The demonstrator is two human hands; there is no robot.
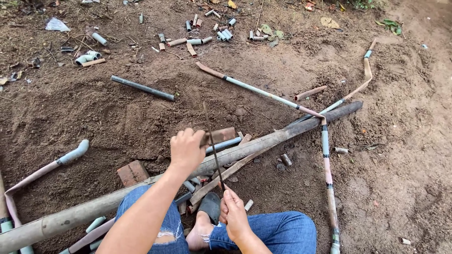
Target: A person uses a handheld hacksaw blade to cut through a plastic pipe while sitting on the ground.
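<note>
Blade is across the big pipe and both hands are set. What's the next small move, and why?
Probably one short stroke of the saw blade toward the right hand, which holds its near end. The thin blade lies across the long pipe, and the left hand presses the pipe down beside the blade, so it looks steadied for cutting.

A single head-worn camera looks steeply down and forward from above a seated person, close to the left hand (187, 149) and right hand (234, 212) in the lower centre of the frame. Bare soil (94, 117) fills the rest, receding toward the upper edge.
</note>
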